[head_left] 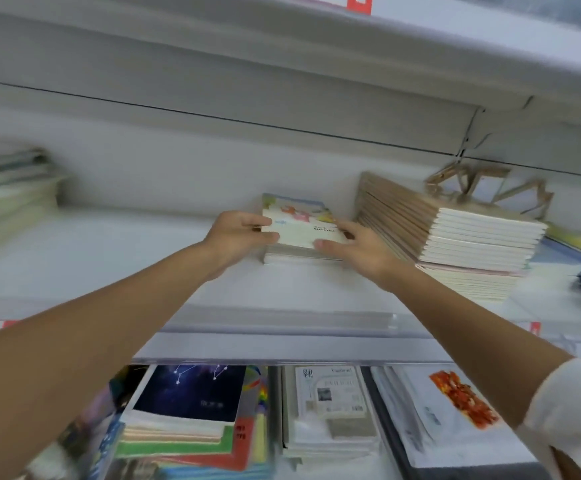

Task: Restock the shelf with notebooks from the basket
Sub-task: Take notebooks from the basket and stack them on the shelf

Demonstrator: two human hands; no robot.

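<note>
A batch of illustrated notebooks (304, 227) is gripped at both ends by the curled left hand (239, 233) and right hand (358, 245), over a low pile (299, 255) on the shelf (109, 268); placement is judged nearly done; the basket's remainder is unseen.

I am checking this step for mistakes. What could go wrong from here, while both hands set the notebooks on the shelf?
The right hand works close beside the tall uneven stack; a bump might tip it. The notebooks, gripped by the left hand too, sit askew over the small pile; released so, they might slide off.
</note>
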